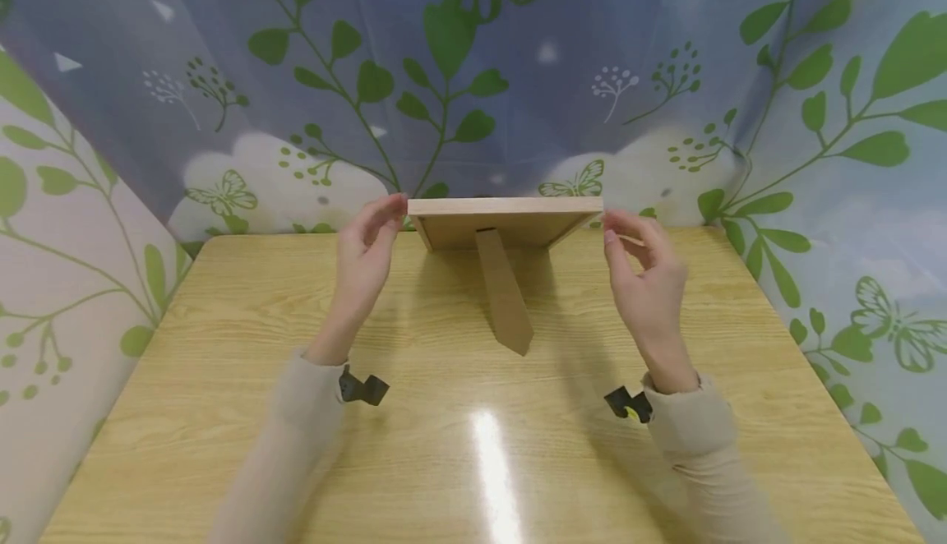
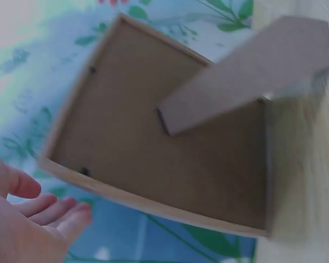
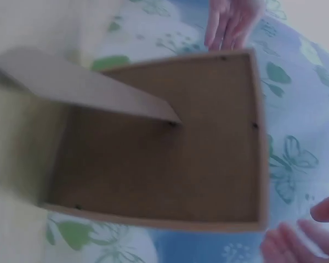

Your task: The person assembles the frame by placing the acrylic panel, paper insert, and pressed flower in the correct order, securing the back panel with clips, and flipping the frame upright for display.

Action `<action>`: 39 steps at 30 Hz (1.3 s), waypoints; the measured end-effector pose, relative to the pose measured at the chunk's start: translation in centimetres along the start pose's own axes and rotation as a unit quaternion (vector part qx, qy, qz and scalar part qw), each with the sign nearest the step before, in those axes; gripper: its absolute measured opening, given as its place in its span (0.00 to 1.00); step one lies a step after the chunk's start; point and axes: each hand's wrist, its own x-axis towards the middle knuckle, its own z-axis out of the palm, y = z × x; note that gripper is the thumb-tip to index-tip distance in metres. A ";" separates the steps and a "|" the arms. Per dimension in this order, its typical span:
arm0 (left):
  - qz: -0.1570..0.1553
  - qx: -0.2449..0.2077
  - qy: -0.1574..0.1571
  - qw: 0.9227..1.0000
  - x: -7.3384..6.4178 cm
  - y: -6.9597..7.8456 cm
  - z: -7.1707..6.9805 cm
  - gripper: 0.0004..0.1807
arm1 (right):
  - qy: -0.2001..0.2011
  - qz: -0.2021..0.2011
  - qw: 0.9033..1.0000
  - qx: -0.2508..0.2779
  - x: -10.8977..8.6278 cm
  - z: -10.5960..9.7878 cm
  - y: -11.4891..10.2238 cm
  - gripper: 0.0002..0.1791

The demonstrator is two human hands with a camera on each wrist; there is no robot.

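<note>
A wooden picture frame (image 1: 505,207) stands upright near the far edge of the table, its brown back (image 2: 120,115) turned toward me. From the middle of that back, a cardboard easel leg (image 1: 505,293) slants down to the tabletop. My left hand (image 1: 364,252) is beside the frame's upper left corner, fingers relaxed and slightly bent. On the other side, my right hand (image 1: 649,281) hovers by the upper right corner with loosely bent fingers. Both wrist views show a small gap between each hand and the wooden border. The front of the frame is hidden.
The wood-grain table (image 1: 244,347) reaches back to a hanging cloth (image 1: 518,100) printed with leaves and butterflies, close behind the frame. Similar cloth (image 1: 873,223) borders the right side and the left. Small black devices (image 1: 364,388) sit at both wrists.
</note>
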 end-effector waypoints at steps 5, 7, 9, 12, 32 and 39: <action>0.000 0.022 -0.054 0.998 -1.3 2.3 -0.4 0.23 | -0.103 0.065 0.992 -0.025 1.4 -1.6 -0.8 0.30; -0.015 0.043 -0.086 0.995 -1.8 2.8 -0.4 0.26 | -0.165 0.096 0.981 -0.032 1.8 -1.8 -1.1 0.33; -0.029 0.061 -0.115 0.991 -2.2 3.1 -0.3 0.27 | -0.217 0.126 0.967 -0.032 2.1 -1.9 -1.4 0.34; -0.039 0.080 -0.138 0.986 -2.6 3.1 0.0 0.28 | -0.263 0.153 0.952 -0.041 2.2 -1.7 -1.9 0.35; -0.035 0.066 -0.155 0.985 -4.5 3.6 0.4 0.30 | -0.260 0.188 0.944 -0.077 3.1 -0.7 -2.0 0.39; -0.018 0.072 -0.162 0.984 -6.1 4.3 0.9 0.29 | -0.256 0.182 0.945 -0.088 3.7 -0.4 -1.3 0.39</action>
